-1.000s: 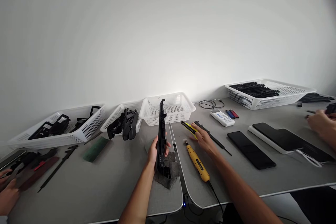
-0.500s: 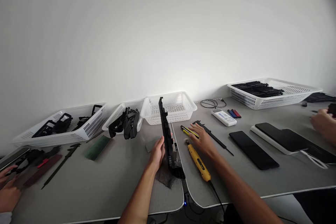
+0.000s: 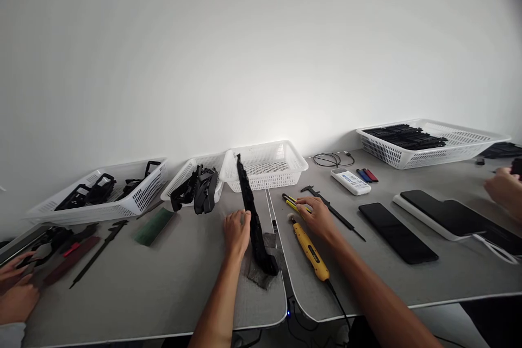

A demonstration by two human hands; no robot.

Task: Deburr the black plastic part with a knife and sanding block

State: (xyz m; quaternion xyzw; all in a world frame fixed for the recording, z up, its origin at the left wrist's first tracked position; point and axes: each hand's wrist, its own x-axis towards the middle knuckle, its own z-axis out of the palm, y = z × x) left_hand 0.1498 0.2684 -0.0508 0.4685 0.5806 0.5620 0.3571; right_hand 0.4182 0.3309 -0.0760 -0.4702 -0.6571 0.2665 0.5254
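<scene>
Pale wall (image 3: 261,54) rises behind the far edges of a left desk (image 3: 163,293) and a right desk (image 3: 367,277). Near the left desk's right edge, the left hand (image 3: 236,234), knuckles up, grips a long, tilted black part (image 3: 255,225). Palm down by the right desk's left edge, the right hand (image 3: 320,217) bends its fingers onto a yellow cutter (image 3: 290,201); whether they clasp it, I cannot tell. Along the far edges, a middle basket (image 3: 277,180) stands beyond the part, a small basket (image 3: 219,187) holds black pieces (image 3: 202,187), and a right basket (image 3: 436,157) holds stacked parts (image 3: 405,136). Blue print on a white device (image 3: 350,180) is unreadably small.
</scene>
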